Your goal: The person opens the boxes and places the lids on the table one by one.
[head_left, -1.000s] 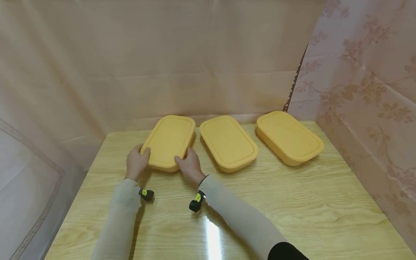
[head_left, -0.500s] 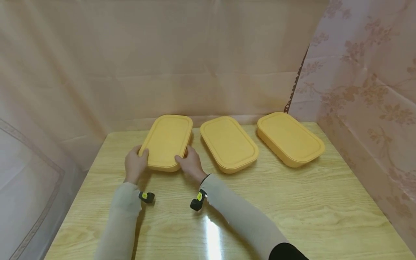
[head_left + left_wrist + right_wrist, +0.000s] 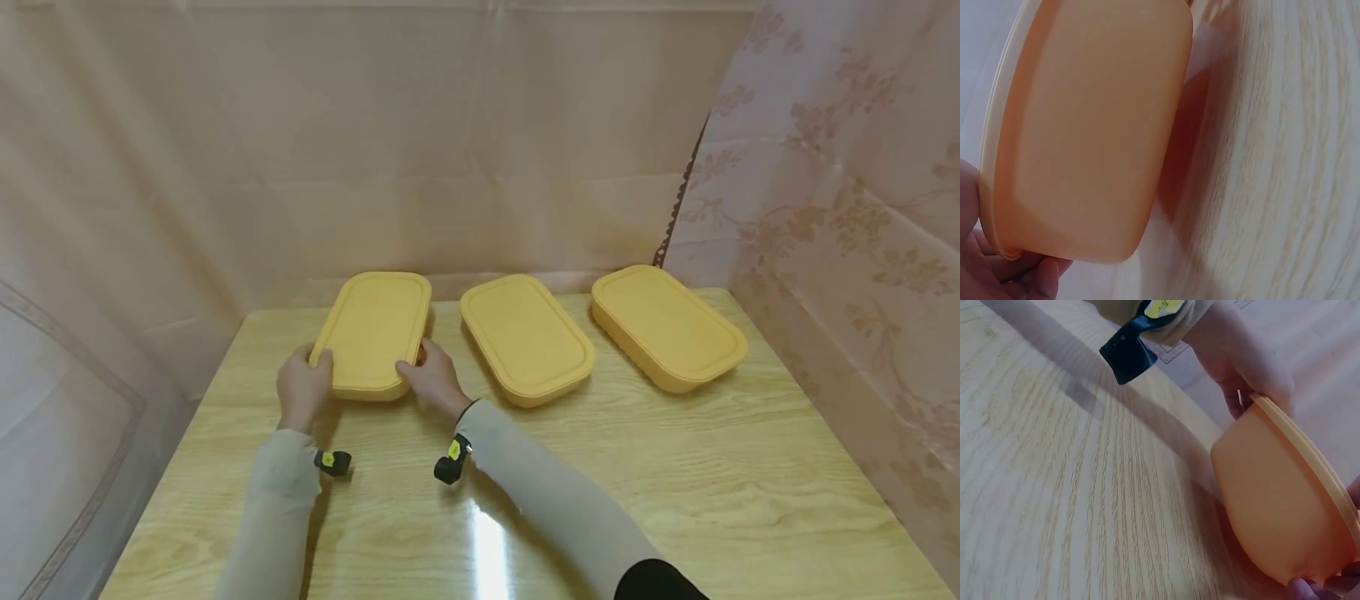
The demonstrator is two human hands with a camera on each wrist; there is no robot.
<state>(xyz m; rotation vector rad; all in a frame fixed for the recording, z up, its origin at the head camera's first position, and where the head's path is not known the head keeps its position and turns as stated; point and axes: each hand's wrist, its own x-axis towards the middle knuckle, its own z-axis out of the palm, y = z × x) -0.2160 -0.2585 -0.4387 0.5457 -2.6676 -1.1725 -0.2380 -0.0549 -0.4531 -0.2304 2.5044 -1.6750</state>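
Observation:
A yellow lidded food container (image 3: 371,333) is at the left end of a row of three alike. My left hand (image 3: 302,388) grips its left edge near the front corner, thumb on the lid's rim. Opposite, my right hand (image 3: 437,380) holds the right edge, its thumb also on top. Fingers (image 3: 1047,275) curl under the rim in the left wrist view. In the right wrist view, fingertips (image 3: 1300,589) reach beneath the container, whose near wall (image 3: 1279,500) tapers down close over the table. The lid is on.
Beside it on the wooden table (image 3: 637,475) are a second yellow container (image 3: 528,337), slanted, and a third container (image 3: 669,327) at the right. A beige curtain (image 3: 450,150) hangs along the back edge; a floral cloth (image 3: 847,233) hangs on the right.
Both hands have shifted the left container leftward and turned it a little, widening the gap to the middle one. The other two containers stay in place.

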